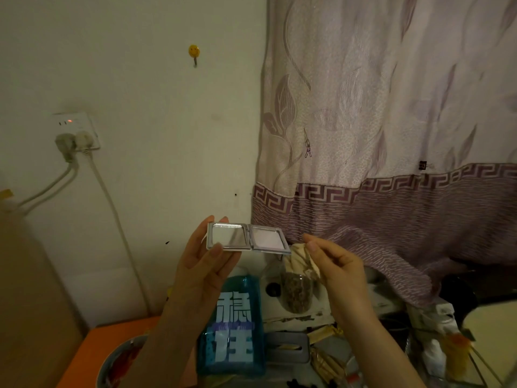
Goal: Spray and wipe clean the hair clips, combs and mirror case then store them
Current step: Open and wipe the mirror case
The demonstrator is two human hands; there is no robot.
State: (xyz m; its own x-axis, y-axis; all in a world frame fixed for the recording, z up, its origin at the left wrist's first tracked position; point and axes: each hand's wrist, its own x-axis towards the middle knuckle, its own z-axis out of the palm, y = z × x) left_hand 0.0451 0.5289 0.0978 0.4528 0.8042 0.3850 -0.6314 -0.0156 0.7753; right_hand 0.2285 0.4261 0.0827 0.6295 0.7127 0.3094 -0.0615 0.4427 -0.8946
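Observation:
My left hand (pixel 202 259) holds up a silver square mirror case (pixel 247 237), unfolded flat with both mirror faces toward me. Its thumb rests on the lower left edge, and its fingers are behind the left half. My right hand (pixel 334 264) pinches a crumpled cream cloth (pixel 300 259) just below the case's right corner. I cannot tell whether the cloth touches the case. No hair clips or combs can be made out clearly.
A blue translucent bottle (pixel 232 329) with large white characters stands below my hands. Beside it are a clear jar of dried bits (pixel 296 292), a grey tray (pixel 288 348), a bowl (pixel 117 362) on an orange surface (pixel 84 357). A patterned curtain (pixel 391 135) hangs right; wall socket (pixel 75 133) left.

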